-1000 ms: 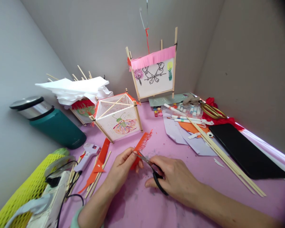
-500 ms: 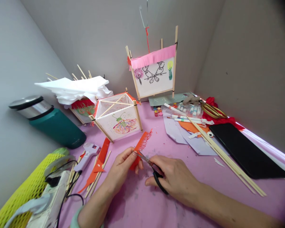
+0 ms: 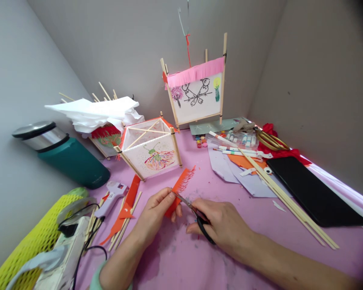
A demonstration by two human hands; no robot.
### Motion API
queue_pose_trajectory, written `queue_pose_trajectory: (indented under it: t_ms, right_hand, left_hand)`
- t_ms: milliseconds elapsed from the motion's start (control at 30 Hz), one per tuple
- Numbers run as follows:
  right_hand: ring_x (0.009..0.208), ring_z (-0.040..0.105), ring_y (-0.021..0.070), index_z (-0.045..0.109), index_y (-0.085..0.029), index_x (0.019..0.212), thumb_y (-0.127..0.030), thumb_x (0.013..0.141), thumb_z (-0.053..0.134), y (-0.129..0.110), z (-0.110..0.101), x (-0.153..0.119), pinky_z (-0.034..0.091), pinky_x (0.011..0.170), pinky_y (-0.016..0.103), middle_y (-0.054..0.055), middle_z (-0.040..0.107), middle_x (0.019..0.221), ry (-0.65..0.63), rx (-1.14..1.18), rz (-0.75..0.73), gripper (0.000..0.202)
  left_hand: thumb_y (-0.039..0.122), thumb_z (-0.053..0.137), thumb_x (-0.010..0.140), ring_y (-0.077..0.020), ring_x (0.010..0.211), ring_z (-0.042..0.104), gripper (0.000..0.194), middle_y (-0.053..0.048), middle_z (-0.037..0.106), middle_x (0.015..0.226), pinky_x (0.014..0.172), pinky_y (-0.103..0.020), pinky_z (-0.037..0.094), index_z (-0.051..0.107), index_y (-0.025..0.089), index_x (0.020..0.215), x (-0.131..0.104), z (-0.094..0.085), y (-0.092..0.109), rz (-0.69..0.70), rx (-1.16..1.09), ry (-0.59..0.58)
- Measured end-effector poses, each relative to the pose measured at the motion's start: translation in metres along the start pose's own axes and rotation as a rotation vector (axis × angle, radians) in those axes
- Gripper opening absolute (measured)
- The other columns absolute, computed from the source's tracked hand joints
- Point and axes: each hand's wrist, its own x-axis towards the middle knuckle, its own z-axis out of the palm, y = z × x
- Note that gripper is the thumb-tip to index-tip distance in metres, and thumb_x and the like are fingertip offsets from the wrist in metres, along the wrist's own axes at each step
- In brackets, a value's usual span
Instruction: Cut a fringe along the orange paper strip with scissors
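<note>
Between thumb and fingers my left hand [image 3: 157, 205] pinches a strip of orange-red paper [image 3: 183, 180], whose upper right edge is cut into a fine fringe. My right hand [image 3: 222, 221] is closed round the black handles of a pair of scissors [image 3: 202, 228]. The scissor blades reach left onto the strip, right beside my left thumb, and look nearly closed. Behind my hands stands a paper lantern [image 3: 157, 157] on a stick frame, with a colourful insect drawn on its front. Another orange-red paper piece [image 3: 122, 219] lies left of my left hand.
A lilac glue gun [image 3: 111, 197], a power strip [image 3: 63, 257] and a teal bottle [image 3: 72, 161] crowd the left. A bird-drawn lantern [image 3: 196, 94] hangs at the back. Wooden sticks [image 3: 284, 193], a black phone-like slab [image 3: 314, 191] and markers [image 3: 238, 152] lie on the right.
The scissor blades have closed somewhat on the strip, and the handles have shifted slightly right. The fringed end has moved a little to the right. My left hand keeps its hold.
</note>
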Motion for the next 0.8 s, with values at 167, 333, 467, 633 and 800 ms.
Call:
queue_pose_trajectory:
  t_ms: [167,333,467,633,800]
  right_hand:
    - [0.061,0.054,0.0126,0.053,-0.02,0.079,-0.046,0.083,0.058,0.0004,0.0004,0.0006,0.031,0.055,0.022,-0.002,0.062,0.072,-0.002,0.006,-0.003,0.027]
    - [0.06,0.052,0.013,0.053,-0.021,0.078,-0.052,0.079,0.061,0.0,0.0003,-0.0004,0.03,0.055,0.022,-0.002,0.061,0.07,0.011,-0.02,0.016,0.032]
    - [0.06,0.052,0.0126,0.053,-0.022,0.079,-0.052,0.079,0.061,-0.0012,-0.0007,-0.0004,0.029,0.055,0.023,-0.002,0.06,0.071,0.025,-0.008,0.015,0.031]
    - [0.06,0.051,0.012,0.052,-0.022,0.079,-0.053,0.076,0.064,-0.0031,-0.0014,-0.0009,0.03,0.055,0.022,-0.003,0.059,0.074,0.046,0.026,0.01,0.033]
    - [0.06,0.051,0.012,0.052,-0.021,0.079,-0.053,0.075,0.064,-0.0041,-0.001,-0.0011,0.03,0.055,0.022,-0.003,0.06,0.074,0.053,0.022,0.01,0.034]
  left_hand:
    - [0.035,0.048,0.088,-0.0098,0.052,0.047,0.028,0.0,0.058,0.062,0.055,-0.023,0.036,0.054,0.015,0.07,0.0003,-0.0006,-0.0002,-0.003,0.022,-0.003]
    - [0.036,0.048,0.088,-0.0102,0.052,0.047,0.028,0.0,0.058,0.062,0.054,-0.023,0.036,0.054,0.015,0.069,0.0006,0.0001,-0.0001,-0.006,0.067,0.007]
    - [0.037,0.049,0.086,-0.0111,0.052,0.047,0.026,0.0,0.057,0.06,0.054,-0.023,0.036,0.054,0.016,0.071,-0.0003,0.0018,-0.0006,-0.012,0.09,0.006]
    - [0.037,0.049,0.086,-0.0116,0.053,0.048,0.026,0.0,0.058,0.061,0.055,-0.023,0.036,0.054,0.016,0.071,-0.0014,0.0026,-0.0031,-0.025,0.079,-0.015]
    - [0.036,0.05,0.086,-0.0111,0.051,0.047,0.026,0.0,0.059,0.059,0.053,-0.023,0.036,0.058,0.015,0.075,-0.0018,0.0025,-0.0041,-0.03,0.053,-0.022]
